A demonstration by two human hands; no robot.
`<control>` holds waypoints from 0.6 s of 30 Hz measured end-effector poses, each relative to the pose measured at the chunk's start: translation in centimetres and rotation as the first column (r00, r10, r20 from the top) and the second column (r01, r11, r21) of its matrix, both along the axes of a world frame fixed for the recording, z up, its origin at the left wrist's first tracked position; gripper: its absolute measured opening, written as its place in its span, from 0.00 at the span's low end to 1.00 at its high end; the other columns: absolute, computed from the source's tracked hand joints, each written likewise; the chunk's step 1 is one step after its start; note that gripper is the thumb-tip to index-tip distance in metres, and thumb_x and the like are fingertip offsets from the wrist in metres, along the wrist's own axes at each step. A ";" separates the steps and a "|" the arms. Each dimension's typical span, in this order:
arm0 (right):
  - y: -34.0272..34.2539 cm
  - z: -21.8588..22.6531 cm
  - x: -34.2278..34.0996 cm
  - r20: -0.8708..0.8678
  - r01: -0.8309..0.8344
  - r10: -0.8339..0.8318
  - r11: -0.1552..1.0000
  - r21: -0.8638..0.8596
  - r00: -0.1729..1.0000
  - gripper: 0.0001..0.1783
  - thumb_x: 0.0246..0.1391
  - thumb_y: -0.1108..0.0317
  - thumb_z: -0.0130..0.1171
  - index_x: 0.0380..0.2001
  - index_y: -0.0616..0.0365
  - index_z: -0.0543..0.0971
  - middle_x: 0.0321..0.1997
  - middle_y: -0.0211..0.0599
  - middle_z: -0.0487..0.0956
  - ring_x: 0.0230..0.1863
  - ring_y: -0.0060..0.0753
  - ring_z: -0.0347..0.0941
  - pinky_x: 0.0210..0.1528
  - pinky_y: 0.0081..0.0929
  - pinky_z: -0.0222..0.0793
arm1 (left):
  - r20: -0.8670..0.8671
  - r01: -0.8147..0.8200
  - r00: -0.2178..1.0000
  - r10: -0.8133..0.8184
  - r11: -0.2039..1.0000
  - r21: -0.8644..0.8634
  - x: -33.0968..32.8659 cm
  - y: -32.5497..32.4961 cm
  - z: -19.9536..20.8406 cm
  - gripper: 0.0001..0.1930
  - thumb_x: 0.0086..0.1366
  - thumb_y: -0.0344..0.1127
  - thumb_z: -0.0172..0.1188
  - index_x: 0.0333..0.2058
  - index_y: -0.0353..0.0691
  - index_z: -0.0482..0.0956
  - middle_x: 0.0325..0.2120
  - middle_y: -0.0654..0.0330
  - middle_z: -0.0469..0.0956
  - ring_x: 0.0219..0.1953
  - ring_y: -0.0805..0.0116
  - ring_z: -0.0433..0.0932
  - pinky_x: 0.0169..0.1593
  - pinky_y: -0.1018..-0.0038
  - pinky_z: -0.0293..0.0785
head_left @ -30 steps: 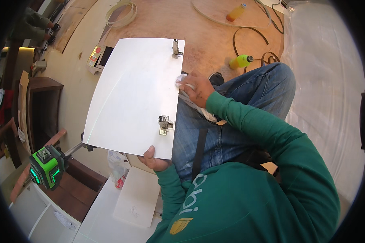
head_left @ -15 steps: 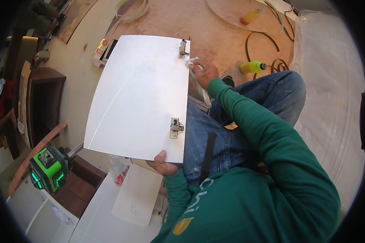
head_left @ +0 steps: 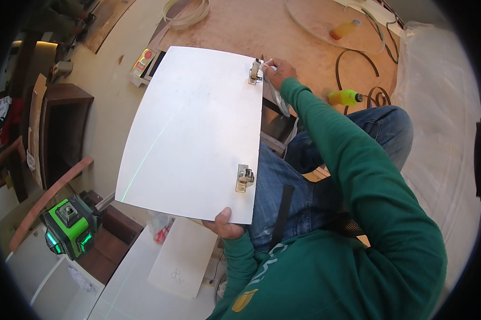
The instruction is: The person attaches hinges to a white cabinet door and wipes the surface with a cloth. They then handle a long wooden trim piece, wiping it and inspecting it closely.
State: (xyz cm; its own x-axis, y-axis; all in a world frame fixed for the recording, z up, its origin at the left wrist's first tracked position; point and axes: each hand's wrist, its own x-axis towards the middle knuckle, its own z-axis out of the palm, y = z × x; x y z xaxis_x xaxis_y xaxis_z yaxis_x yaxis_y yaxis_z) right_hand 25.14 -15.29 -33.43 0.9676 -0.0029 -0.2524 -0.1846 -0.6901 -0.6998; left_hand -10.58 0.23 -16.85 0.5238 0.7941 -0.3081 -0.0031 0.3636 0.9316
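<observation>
A white cabinet door (head_left: 192, 128) lies across in front of me, with two metal hinges along its right edge. The far hinge (head_left: 255, 72) is close to the far corner, while the near hinge (head_left: 245, 178) sits toward my body. My left hand (head_left: 224, 226) grips the door's near edge, thumb on top and fingers hidden underneath. At the right edge beside the far hinge, my right hand (head_left: 282, 72) pinches a white cloth (head_left: 277, 98), whose loose end hangs below the hand. A thin green laser line crosses the door's left part.
A green laser level (head_left: 70, 224) stands at left, near the door's corner. Behind are a brown board (head_left: 283, 32), coiled edging strips (head_left: 187, 13), two drink bottles (head_left: 345, 97) and a tool with red button (head_left: 143, 61). Plastic sheeting (head_left: 438, 133) covers the right side.
My right hand with the cloth has moved farther along the door's right edge, from below the far hinge to beside it. My left hand keeps its hold. The whole view has shifted slightly.
</observation>
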 end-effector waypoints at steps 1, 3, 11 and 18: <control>-0.2 -0.3 1.1 -0.009 -0.005 0.005 1.000 -0.022 1.000 0.16 0.59 0.53 0.68 0.39 0.52 0.88 0.45 0.52 0.87 0.50 0.55 0.84 0.57 0.43 0.77 | 0.001 -0.014 1.000 0.014 1.000 0.005 0.2 -0.1 0.0 0.33 0.48 0.38 0.54 0.53 0.24 0.74 0.49 0.37 0.77 0.48 0.45 0.82 0.54 0.56 0.82; -0.2 -0.8 2.2 0.015 -0.026 0.027 0.997 -0.077 1.000 0.16 0.59 0.53 0.68 0.40 0.53 0.88 0.46 0.53 0.86 0.50 0.56 0.83 0.57 0.44 0.77 | 0.008 -0.027 1.000 0.027 0.999 0.020 0.5 -0.2 0.1 0.33 0.48 0.38 0.54 0.53 0.24 0.74 0.50 0.36 0.77 0.48 0.44 0.82 0.55 0.56 0.82; 0.9 -0.5 -1.4 0.009 -0.032 0.032 0.999 -0.008 0.999 0.15 0.59 0.55 0.68 0.40 0.55 0.87 0.50 0.54 0.85 0.52 0.55 0.83 0.56 0.44 0.77 | 0.020 -0.052 0.998 0.052 0.999 0.001 0.5 -0.5 0.6 0.32 0.49 0.38 0.53 0.52 0.23 0.75 0.52 0.36 0.76 0.50 0.43 0.81 0.57 0.55 0.81; -0.6 -3.0 -1.5 0.116 0.032 -0.042 0.996 0.086 0.992 0.15 0.60 0.55 0.68 0.40 0.56 0.86 0.37 0.46 0.87 0.39 0.42 0.83 0.47 0.38 0.77 | 0.040 0.047 0.998 -0.053 0.988 0.147 -0.6 0.2 -1.0 0.25 0.55 0.37 0.52 0.49 0.27 0.75 0.52 0.36 0.74 0.55 0.44 0.79 0.56 0.52 0.81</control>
